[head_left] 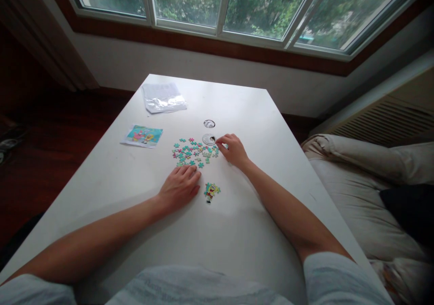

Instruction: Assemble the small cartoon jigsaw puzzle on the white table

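Observation:
Several small teal and pink puzzle pieces (193, 152) lie scattered in the middle of the white table (237, 110). My left hand (179, 188) rests palm down just below the pile, fingers together and flat, holding nothing. My right hand (232, 149) is at the pile's right edge, its fingertips pinched on a piece there. A small joined cluster showing a yellow cartoon figure (211, 191) lies between my hands, just right of my left hand.
A round lid (209, 139) and a second round lid (209, 123) lie above the pile. A picture card (143, 135) lies to the left, a clear plastic bag (163, 97) at the far end. A cushioned seat (366, 178) is on the right.

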Demonstrator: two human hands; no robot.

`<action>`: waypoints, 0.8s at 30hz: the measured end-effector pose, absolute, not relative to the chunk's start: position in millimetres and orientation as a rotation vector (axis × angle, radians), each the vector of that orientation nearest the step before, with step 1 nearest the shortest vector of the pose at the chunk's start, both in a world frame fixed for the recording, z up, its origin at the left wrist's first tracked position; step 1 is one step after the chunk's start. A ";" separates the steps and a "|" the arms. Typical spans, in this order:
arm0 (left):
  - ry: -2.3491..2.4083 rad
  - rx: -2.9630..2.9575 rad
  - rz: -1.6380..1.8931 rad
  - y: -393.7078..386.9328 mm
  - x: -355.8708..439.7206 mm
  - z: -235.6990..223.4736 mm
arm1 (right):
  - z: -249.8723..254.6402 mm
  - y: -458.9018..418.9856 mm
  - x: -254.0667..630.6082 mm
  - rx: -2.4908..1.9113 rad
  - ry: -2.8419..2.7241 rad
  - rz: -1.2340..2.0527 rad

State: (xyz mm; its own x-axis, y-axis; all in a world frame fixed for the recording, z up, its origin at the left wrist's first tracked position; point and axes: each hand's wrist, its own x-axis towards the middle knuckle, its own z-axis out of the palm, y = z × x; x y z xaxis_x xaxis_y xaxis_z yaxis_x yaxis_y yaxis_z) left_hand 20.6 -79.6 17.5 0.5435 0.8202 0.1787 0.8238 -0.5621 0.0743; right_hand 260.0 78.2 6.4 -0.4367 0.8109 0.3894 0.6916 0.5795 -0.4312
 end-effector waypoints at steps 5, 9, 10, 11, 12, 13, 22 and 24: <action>-1.434 -2.762 -0.391 -78.5 19.8 14.1 | 0.3 75.8 293.0 -1.265 -2.153 0.278; -1.103 -3.027 -0.520 -80.7 23.9 14.9 | -5.5 73.4 303.7 -1.274 -2.138 0.291; -1.001 -3.098 -0.527 -81.4 25.3 15.4 | -6.7 72.9 303.4 -1.269 -2.144 0.289; -0.917 -3.154 -0.523 -81.9 26.6 15.7 | -7.7 72.1 302.0 -1.262 -2.160 0.284; -0.861 -3.192 -0.509 -82.1 27.6 15.8 | -8.6 71.2 299.9 -1.254 -2.183 0.277; -0.839 -3.213 -0.486 -81.9 28.3 15.5 | -9.2 70.0 297.1 -1.247 -2.213 0.266; -1.056 -3.144 -0.402 -75.9 27.1 7.9 | -4.6 56.6 280.9 -1.232 -2.450 0.173; -1.059 -3.131 -0.405 -76.1 27.1 8.8 | -3.7 55.5 281.4 -1.227 -2.462 0.177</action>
